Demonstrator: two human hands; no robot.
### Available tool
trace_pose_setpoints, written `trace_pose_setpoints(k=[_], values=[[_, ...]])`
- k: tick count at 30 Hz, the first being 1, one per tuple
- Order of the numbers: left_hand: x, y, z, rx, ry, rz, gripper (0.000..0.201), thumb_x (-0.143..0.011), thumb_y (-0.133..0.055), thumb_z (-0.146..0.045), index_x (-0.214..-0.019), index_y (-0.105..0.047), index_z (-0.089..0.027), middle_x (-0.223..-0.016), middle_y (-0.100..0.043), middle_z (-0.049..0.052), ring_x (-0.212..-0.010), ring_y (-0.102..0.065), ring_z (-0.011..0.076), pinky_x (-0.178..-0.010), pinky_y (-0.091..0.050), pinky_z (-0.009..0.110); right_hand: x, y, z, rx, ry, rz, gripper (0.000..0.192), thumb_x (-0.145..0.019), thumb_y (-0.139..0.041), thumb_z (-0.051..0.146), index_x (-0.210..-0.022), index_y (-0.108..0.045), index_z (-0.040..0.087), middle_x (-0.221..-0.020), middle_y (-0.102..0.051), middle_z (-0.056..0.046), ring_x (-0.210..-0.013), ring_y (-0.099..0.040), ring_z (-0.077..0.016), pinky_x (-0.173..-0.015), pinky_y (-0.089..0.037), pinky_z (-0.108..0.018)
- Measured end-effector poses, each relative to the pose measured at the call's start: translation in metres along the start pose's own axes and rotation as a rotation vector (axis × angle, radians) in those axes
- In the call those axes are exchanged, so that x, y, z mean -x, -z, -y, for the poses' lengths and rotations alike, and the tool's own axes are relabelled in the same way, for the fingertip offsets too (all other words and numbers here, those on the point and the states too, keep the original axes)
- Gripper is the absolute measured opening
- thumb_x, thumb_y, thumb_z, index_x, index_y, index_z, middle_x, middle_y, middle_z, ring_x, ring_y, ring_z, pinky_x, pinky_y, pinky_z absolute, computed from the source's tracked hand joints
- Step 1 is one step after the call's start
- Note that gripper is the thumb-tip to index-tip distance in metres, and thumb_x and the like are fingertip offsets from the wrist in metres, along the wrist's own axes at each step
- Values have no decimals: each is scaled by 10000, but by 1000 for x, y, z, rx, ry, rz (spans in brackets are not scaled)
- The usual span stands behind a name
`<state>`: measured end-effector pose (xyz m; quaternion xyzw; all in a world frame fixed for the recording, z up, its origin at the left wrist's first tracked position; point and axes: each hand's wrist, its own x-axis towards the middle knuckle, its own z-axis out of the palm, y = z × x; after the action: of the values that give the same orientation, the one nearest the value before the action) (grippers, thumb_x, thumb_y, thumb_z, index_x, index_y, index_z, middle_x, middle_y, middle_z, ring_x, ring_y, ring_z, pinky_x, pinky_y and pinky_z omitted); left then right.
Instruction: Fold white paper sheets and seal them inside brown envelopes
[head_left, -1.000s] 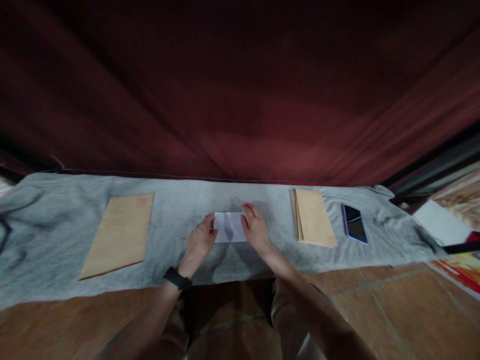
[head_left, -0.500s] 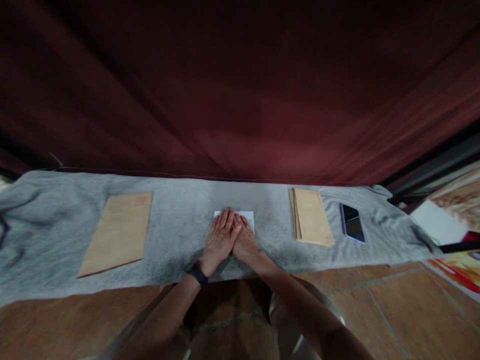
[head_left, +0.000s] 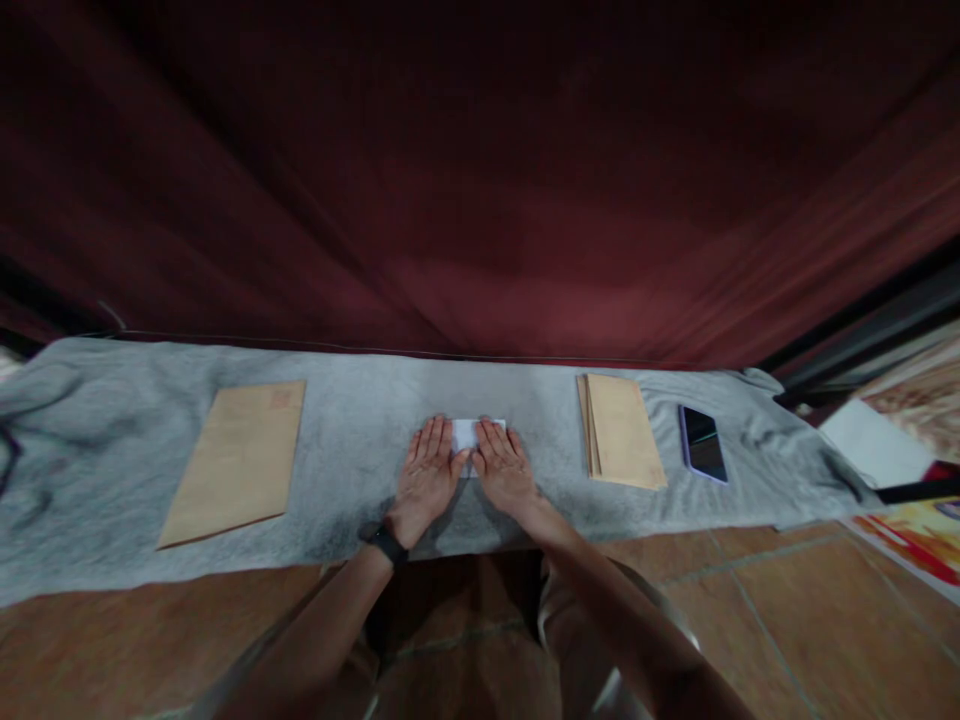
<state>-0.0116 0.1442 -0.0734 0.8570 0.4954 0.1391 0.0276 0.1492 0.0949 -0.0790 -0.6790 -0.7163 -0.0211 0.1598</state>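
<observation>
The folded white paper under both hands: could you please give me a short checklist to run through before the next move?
1. Both palms flat on the white paper, left hand and right hand: ok.
2. Crease sharp: cannot tell, hands cover it.
3. Paper lies on the grey cloth, not overhanging: ok.
4. Envelope stack apart from the right hand: ok.
5. Single envelope flat and apart from the left hand: ok.

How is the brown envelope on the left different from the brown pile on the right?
The single envelope lies alone, flat, as one layer; the envelope stack shows several layered edges. The single envelope looks wider, the stack narrower. Both are tan and rest on the grey cloth.
</observation>
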Motion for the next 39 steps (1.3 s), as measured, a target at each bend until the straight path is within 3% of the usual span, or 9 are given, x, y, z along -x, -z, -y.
trace_pose_setpoints(k=[6,11,27,39], values=[[2,4,1,-42,18,-16,655,-1026,-293,-421,-1545,-353,-26,-1612,-349,201,-1523,-288,297,-1245,-246,474,5,11,-17,12,-94,103,551,-1079,-293,368,-1590,-306,164,-1641,-303,-77,-1525,-288,-241,-1249,-187,-470],[2,4,-2,-72,33,-19,701,-1024,-282,-495,-1557,-336,-42,-1609,-361,195,-1525,-285,296,-1242,-237,471,9,15,-26,14,-139,112,557,-1078,-283,380,-1596,-300,175,-1649,-286,-64,-1520,-292,-267,-1246,-180,-471],[1,6,-7,-54,61,-9,723,-1011,-298,-515,-1560,-335,-46,-1615,-352,193,-1527,-276,303,-1242,-200,472,8,17,-23,24,-187,115,586,-1075,-270,432,-1595,-301,165,-1661,-257,-83,-1532,-258,-273,-1247,-144,-455],[1,5,-7,-49,61,-22,683,-1012,-276,-480,-1542,-379,-61,-1598,-382,196,-1513,-310,290,-1230,-226,482,8,19,-22,41,-185,113,569,-1071,-288,414,-1585,-324,172,-1649,-292,-90,-1523,-282,-256,-1238,-188,-471]])
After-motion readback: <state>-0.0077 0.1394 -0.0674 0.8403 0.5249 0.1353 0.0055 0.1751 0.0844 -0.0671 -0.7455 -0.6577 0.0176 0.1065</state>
